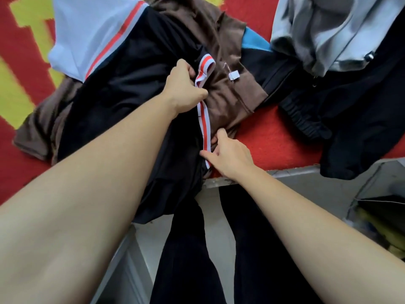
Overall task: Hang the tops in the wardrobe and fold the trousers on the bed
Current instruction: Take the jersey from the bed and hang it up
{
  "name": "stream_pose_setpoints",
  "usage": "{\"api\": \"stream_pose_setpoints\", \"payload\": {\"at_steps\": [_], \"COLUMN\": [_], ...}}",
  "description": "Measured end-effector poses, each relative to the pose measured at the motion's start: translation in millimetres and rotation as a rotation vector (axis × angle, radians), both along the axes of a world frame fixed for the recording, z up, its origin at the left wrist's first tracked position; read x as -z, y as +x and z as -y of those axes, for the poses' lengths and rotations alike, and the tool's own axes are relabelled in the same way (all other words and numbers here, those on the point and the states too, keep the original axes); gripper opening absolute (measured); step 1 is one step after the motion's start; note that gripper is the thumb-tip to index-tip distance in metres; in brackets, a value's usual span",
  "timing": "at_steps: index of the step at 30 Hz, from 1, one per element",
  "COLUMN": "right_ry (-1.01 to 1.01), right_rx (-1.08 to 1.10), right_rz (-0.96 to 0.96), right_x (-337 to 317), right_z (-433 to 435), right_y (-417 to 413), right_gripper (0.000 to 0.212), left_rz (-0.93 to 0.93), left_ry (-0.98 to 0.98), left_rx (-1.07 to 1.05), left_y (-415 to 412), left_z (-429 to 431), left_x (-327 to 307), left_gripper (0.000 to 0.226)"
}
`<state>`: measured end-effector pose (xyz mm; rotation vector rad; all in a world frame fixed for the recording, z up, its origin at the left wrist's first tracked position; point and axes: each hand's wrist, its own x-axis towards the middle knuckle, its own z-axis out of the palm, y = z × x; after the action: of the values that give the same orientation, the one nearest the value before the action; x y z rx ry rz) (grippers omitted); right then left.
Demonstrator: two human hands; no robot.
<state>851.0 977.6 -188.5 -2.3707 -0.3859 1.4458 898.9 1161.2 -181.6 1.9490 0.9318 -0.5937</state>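
Note:
A black garment (122,84) with a pale-blue panel and a white-and-red striped band (204,119) lies across the red and yellow bed cover (274,137), hanging over the bed's near edge. My left hand (184,88) is closed on the striped band near its upper end. My right hand (228,154) pinches the lower part of the same band between thumb and fingers. A brown garment (228,84) with a small white tag lies under and beside the black one.
A grey and pale-blue top (328,29) and a black garment with an elastic waistband (350,119) lie at the right of the bed. My dark-trousered legs (197,249) stand against the bed's edge. A container with yellowish items (381,222) sits low at the right.

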Motion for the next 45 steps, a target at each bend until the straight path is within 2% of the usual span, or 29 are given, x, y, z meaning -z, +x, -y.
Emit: {"api": "stream_pose_setpoints", "payload": {"at_steps": [4,6,9,10,12,15,17,19,21,24,27,30,32,33,34,36,38,41,45], "right_ry": [-0.006,0.035,0.140,0.178,0.235,0.150,0.067,0.021,-0.002,-0.055,-0.019,0.191,0.422,0.501,0.547,0.605,0.657,0.723,0.863], "right_rx": [-0.012,0.111,0.318,0.302,0.171,-0.047,-0.139,-0.138,-0.075,-0.052,0.042,0.374,0.589,0.622,0.614,0.553,0.494,0.360,0.057], "right_rz": [-0.194,-0.035,0.392,0.469,0.498,0.461,0.451,0.456,0.441,0.520,0.545,0.454,0.320,0.260,0.220,0.187,0.116,-0.029,0.011], "right_x": [-21,-34,-51,-54,-51,-32,-18,-11,-14,-30,-67,-119,-162,-185,-208,-252,-298,-363,-428], "right_z": [0,-3,-16,-24,-45,-76,-88,-93,-91,-88,-89,-95,-100,-102,-105,-111,-120,-135,-152], "right_y": [38,66,103,112,124,133,133,134,133,115,82,50,28,15,1,-26,-49,-77,-109], "right_gripper": [0.030,0.025,0.026,0.026,0.028,0.048,0.058,0.059,0.058,0.050,0.048,0.040,0.030,0.023,0.018,0.015,0.018,0.026,0.034], "left_rz": [0.064,0.133,0.227,0.249,0.316,0.411,0.364,0.248,0.206,0.247,0.219,0.173,0.173,0.200,0.237,0.301,0.335,0.398,0.539], "left_ry": [0.014,0.052,0.064,0.062,0.122,0.470,0.589,0.598,0.597,0.476,0.319,0.148,0.109,0.116,0.127,0.193,0.320,0.446,0.572], "left_rx": [0.038,0.042,0.032,0.019,0.010,0.183,0.345,0.491,0.540,0.403,0.089,-0.367,-0.563,-0.620,-0.656,-0.661,-0.654,-0.758,-0.881], "left_y": [-9,-18,-32,-37,-54,-90,-120,-148,-171,-181,-183,-198,-217,-230,-244,-272,-299,-341,-392], "left_z": [2,5,11,14,24,47,59,67,75,73,55,25,-1,-14,-27,-47,-64,-80,-83], "left_x": [1,2,1,-1,-8,-18,-19,-17,-17,-32,-62,-105,-141,-160,-182,-230,-275,-336,-398], "left_gripper": [0.047,0.049,0.056,0.061,0.067,0.074,0.081,0.077,0.056,0.033,0.021,0.018,0.016,0.011,0.006,0.013,0.017,0.013,0.017]}}
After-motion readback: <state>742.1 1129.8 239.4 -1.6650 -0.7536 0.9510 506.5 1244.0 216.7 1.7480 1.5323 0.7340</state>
